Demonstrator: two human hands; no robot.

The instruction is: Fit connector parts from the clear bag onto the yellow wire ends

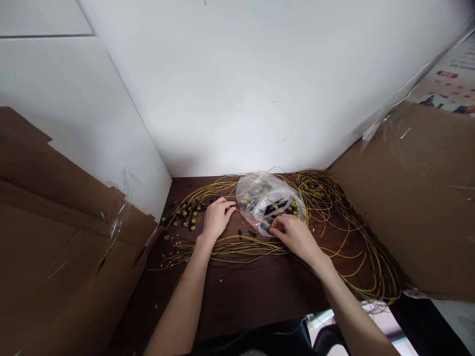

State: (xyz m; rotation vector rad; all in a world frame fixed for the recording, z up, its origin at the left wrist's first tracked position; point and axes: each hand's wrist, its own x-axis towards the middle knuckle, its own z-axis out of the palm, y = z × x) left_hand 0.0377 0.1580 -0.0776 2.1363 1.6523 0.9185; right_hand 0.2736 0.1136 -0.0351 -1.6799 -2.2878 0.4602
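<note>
A thin yellow wire [248, 213] stretches between my two hands, in front of a clear plastic bag [252, 185]. My left hand [218, 216] pinches one part of it between thumb and fingers. At the bag's front edge, my right hand [295, 235] is closed in a pinch near the wire's other end; what sits at its fingertips is too small to make out. Black and yellow connectors [284, 206] lie in the bag. Left of my left hand is a group of wires ending in similar connectors [192, 221]. A bundle of yellow wires [241, 245] passes beneath my wrists.
The dark brown tabletop [252, 291] meets a white wall [237, 89] at the back. Cardboard panels stand on the left [67, 247] and right [415, 198]. Coiled yellow wires [315, 185] lie at the back right, with more trailing over the front right edge.
</note>
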